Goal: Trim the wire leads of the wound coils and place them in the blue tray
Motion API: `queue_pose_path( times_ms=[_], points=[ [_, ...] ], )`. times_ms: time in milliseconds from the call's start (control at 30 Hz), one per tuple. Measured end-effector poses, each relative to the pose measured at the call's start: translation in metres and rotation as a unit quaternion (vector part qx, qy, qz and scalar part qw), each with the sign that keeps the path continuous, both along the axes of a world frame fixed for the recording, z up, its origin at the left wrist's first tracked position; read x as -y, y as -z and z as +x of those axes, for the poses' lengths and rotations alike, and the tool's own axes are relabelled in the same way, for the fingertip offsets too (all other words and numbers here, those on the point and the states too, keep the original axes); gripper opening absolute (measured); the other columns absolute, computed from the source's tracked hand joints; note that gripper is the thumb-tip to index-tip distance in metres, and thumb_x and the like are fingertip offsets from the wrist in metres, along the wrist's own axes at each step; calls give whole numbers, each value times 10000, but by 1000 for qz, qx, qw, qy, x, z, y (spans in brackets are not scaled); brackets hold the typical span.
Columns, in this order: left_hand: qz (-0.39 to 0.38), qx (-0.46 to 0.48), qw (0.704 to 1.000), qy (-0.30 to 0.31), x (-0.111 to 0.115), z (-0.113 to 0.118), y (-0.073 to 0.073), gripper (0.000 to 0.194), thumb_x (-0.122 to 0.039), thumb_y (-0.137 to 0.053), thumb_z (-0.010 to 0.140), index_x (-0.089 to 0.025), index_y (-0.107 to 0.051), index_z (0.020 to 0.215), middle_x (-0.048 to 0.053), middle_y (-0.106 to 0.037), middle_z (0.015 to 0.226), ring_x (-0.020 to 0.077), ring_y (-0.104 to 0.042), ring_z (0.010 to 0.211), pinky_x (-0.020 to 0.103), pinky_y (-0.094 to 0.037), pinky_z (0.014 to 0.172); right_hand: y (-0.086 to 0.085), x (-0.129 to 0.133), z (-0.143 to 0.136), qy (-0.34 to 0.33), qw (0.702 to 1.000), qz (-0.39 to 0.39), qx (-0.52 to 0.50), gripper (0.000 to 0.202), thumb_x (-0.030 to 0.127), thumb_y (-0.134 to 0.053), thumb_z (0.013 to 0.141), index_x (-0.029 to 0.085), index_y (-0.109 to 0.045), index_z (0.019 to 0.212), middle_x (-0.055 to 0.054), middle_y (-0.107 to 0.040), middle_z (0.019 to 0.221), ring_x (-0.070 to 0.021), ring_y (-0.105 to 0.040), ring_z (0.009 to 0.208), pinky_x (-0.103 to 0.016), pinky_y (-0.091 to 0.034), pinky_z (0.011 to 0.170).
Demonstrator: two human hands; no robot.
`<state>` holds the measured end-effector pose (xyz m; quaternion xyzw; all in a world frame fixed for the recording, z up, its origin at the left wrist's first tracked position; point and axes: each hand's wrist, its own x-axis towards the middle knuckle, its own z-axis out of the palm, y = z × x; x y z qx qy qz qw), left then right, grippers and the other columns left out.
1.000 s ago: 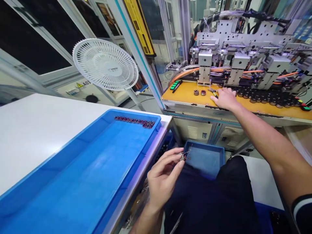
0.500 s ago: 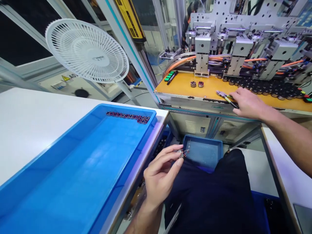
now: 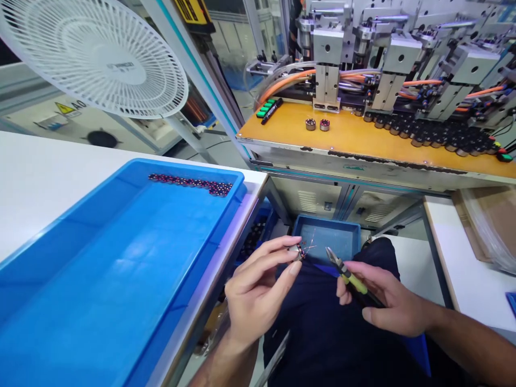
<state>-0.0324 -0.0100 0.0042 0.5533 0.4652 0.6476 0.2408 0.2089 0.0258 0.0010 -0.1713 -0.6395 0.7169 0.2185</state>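
Between the thumb and fingertips of my left hand (image 3: 258, 285) is a small round metal part (image 3: 297, 251), with thin wires sticking out to its right. My right hand (image 3: 385, 295) is wrapped round the yellow-green and black handles of a pair of cutting pliers (image 3: 350, 277). The plier tips point up and left, a short way right of the wires and not touching them. Both hands are above my dark-clad lap. A small blue bin (image 3: 334, 242) lies lower down, beyond the hands.
A large blue tray (image 3: 133, 269) at left holds a row of small parts (image 3: 189, 183). On the machine's orange ledge (image 3: 282, 126) are two round parts (image 3: 317, 124), a marker (image 3: 272, 111) and many black parts (image 3: 435, 131). A white fan (image 3: 116, 64) stands at upper left.
My right hand has picked the pliers up off the orange ledge and brought them down beside the small part in my left hand. The view has shifted slightly.
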Motion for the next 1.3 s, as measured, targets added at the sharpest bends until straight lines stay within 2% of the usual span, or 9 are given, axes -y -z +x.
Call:
queue_pose_path(
  times_ms=[67, 133, 300, 400, 533, 633, 733, 967, 1300],
  points=[
    [-3, -6, 1000, 1, 0, 1, 0, 286, -19, -683, 782, -228, -738, 969, 54, -737, 1076, 193, -712, 966, 318, -614, 794, 7, 1, -2, -8, 1000, -29, -10, 624, 224, -581, 889, 240, -325, 1458, -103, -534, 1182, -196, -538, 1122, -457, -380, 1044],
    [-4, -9, 1000, 0, 0, 2, -1, 275, -22, -685, 782, -227, -738, 959, 50, -740, 1068, 191, -714, 964, 315, -611, 800, 10, 1, -5, -10, 999, -41, -5, 652, 200, -589, 861, 217, -335, 1462, -117, -530, 1219, -210, -513, 1185, -457, -344, 1077],
    [6, -23, 1000, 11, 2, 3, -4, 300, -9, -685, 776, -228, -732, 976, 49, -736, 1073, 194, -718, 955, 326, -607, 812, 5, -1, -13, -23, 999, -26, -12, 704, 75, -538, 802, 248, -368, 1463, -97, -530, 1256, -196, -505, 1209, -416, -342, 1085],
    [14, -34, 999, 22, 3, 2, -3, 337, 18, -679, 767, -227, -727, 993, 46, -728, 1089, 195, -718, 962, 330, -605, 820, 3, -2, -16, -24, 999, -12, -18, 721, 60, -534, 783, 232, -372, 1464, -96, -536, 1242, -200, -508, 1200, -424, -338, 1090],
    [16, -48, 998, 25, 4, 0, -1, 346, 36, -680, 757, -211, -725, 995, 54, -719, 1102, 194, -715, 964, 327, -599, 828, 3, -3, -17, -12, 1000, 5, -27, 726, 67, -544, 787, 218, -358, 1472, -93, -548, 1139, -184, -550, 1039, -413, -446, 975],
    [16, -49, 998, 28, 3, 0, -2, 341, 37, -676, 760, -210, -722, 990, 57, -720, 1098, 194, -713, 962, 325, -603, 817, 0, -2, -17, -4, 999, 21, -34, 761, 25, -522, 777, 269, -356, 1479, -63, -544, 1055, -144, -548, 896, -348, -493, 845],
    [19, -49, 998, 27, 2, 1, -3, 333, 37, -672, 763, -210, -722, 982, 56, -725, 1087, 195, -713, 965, 326, -608, 809, -3, -2, -18, 2, 999, 29, -33, 786, 0, -506, 773, 307, -357, 1481, -48, -537, 1016, -126, -533, 832, -308, -487, 773],
    [21, -50, 998, 24, 2, 2, -4, 340, 51, -669, 760, -203, -718, 980, 52, -725, 1087, 189, -708, 985, 304, -610, 807, -4, -3, -17, 5, 1000, 30, -8, 694, 69, -547, 803, 224, -394, 1461, -62, -540, 964, -125, -517, 771, -293, -489, 709],
    [19, -48, 998, 30, 0, 2, -4, 352, 55, -662, 764, -208, -718, 990, 45, -723, 1094, 179, -707, 983, 306, -606, 826, -2, -3, -16, 11, 999, 45, 12, 718, 12, -515, 743, 211, -436, 1429, -35, -534, 909, -104, -501, 708, -257, -455, 658]
  ],
)
